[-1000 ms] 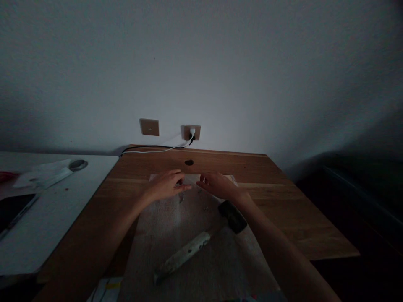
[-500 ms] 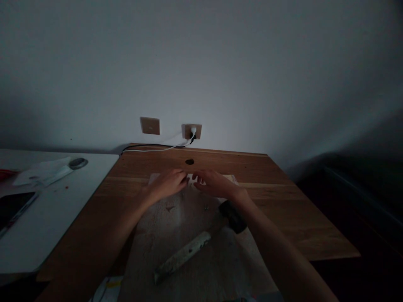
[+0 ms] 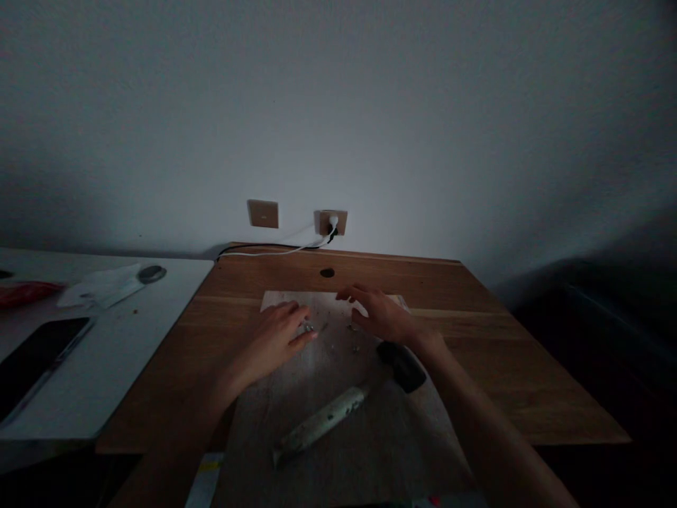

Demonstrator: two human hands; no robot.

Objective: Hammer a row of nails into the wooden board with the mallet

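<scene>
Both bare forearms extended forward, converging toward centre. Left hand [image 3: 278,337] palm down, fingers curled together, thumb and forefinger tips drawn close; whether pinching unclear in dim light. Right hand [image 3: 381,317] palm down, further forward than left, fingers loosely spread, pointing leftward, nothing held. Hands near each other, not touching. Right forearm enters from lower right, left from lower centre-left.

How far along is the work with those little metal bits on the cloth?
Looks early. Done: the cloth is spread on the table, small metal bits scattered on it. In hand: the left hand touches one shiny bit; the right hand hovers open beside others. Left: the mallet lies untouched.
</scene>
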